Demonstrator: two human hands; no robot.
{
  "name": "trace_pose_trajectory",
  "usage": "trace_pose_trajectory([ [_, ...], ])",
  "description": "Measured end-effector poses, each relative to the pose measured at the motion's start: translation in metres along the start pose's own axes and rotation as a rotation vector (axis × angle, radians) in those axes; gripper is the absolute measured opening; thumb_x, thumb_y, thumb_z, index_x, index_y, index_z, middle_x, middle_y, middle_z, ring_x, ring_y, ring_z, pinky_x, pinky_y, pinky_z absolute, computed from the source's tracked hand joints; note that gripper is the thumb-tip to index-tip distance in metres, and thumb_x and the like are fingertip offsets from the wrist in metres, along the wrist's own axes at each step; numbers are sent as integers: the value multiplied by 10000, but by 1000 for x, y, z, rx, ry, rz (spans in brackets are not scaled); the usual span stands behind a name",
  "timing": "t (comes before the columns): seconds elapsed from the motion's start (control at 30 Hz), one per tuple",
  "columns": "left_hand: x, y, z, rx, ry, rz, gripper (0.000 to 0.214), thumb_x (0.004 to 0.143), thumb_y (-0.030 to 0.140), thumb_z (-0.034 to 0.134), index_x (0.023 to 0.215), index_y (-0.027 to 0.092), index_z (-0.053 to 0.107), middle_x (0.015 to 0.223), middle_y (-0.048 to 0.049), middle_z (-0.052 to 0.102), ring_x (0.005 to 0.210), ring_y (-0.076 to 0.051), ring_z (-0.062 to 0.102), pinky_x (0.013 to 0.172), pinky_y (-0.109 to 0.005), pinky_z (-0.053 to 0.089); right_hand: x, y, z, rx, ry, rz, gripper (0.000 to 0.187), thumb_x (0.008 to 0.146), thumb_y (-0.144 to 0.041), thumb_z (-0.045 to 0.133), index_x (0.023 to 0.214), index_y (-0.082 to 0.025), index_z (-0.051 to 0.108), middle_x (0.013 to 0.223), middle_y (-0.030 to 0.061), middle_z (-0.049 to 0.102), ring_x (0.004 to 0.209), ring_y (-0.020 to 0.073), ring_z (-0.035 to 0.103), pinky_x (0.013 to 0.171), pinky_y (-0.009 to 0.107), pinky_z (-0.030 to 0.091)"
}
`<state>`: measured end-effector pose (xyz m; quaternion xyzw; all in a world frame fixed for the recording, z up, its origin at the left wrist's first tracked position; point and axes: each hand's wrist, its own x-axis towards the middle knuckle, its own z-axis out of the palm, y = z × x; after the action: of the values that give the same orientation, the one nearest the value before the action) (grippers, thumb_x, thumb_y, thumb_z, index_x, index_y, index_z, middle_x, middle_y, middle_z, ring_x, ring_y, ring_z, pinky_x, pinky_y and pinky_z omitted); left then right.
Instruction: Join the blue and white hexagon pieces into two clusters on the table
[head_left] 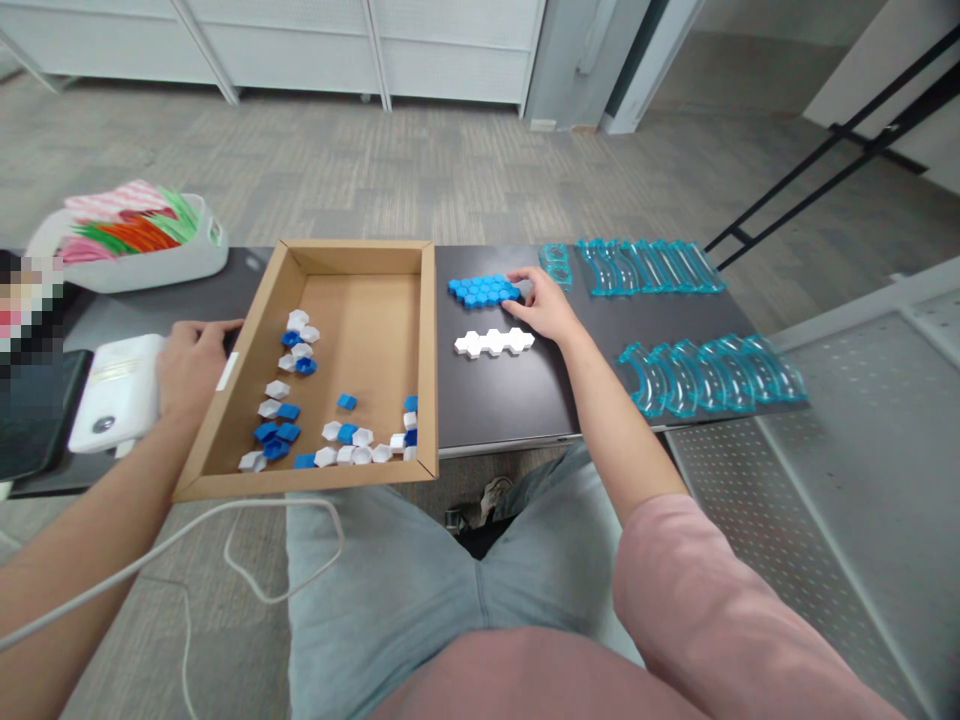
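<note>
A dark bench (506,410) runs across the view. The largest thing on it, a cardboard box (427,360), juts past the near edge. At far left stands a white basket (150,272) of red, green and pink things, with a dark device (45,430) nearer the person. On the right, teal pieces (712,375) lie in a far and a near row. A white device (118,390) sits left of the box.

The left hand (196,358) is between that device and the box, at its left wall; I cannot tell whether it grips anything. The right hand (541,303) has thumb and forefinger slightly parted at the right end of the blue block (484,291); whether it holds it is unclear. The white row (495,343) lies just nearer the person, right of the box.

Smallest are the loose tiles (276,448), blue and white, inside the box, whose walls stand between them and both hands.
</note>
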<state>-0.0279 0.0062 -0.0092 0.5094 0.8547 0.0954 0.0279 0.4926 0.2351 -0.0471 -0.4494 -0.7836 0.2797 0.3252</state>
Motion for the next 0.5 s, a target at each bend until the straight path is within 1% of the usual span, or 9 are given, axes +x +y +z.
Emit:
trace_pose_trajectory([
  [0.13,0,1,-1,-4,-4,-4,741,1091,435,432,1706,128,708,1533,-263,631,1500,-448,595,1354,-587,482,-1,-2,0,1,1,5,486,878,-355,869,1343,-270,755,1472,112,795,752,193,636,851,454,648],
  [0.23,-2,4,-3,14,-20,-2,753,1093,428,433,1730,116,685,1547,-268,609,1536,-457,587,1364,-589,476,-1,-2,0,-6,4,12,490,880,-353,871,1349,-267,758,1477,115,795,752,193,638,852,453,648],
  [0.3,-2,6,-5,13,-29,-15,742,1095,416,452,1736,121,682,1562,-260,607,1556,-446,580,1379,-570,463,-1,-1,0,-15,1,13,498,888,-355,871,1364,-257,760,1484,125,789,760,198,650,853,455,648],
  [0.5,-3,8,-5,48,-21,-23,723,1113,355,395,1728,115,690,1589,-270,615,1538,-438,600,1349,-554,486,1,7,1,-8,5,-13,529,886,-395,893,1375,-262,739,1467,125,785,765,194,654,846,457,666],
])
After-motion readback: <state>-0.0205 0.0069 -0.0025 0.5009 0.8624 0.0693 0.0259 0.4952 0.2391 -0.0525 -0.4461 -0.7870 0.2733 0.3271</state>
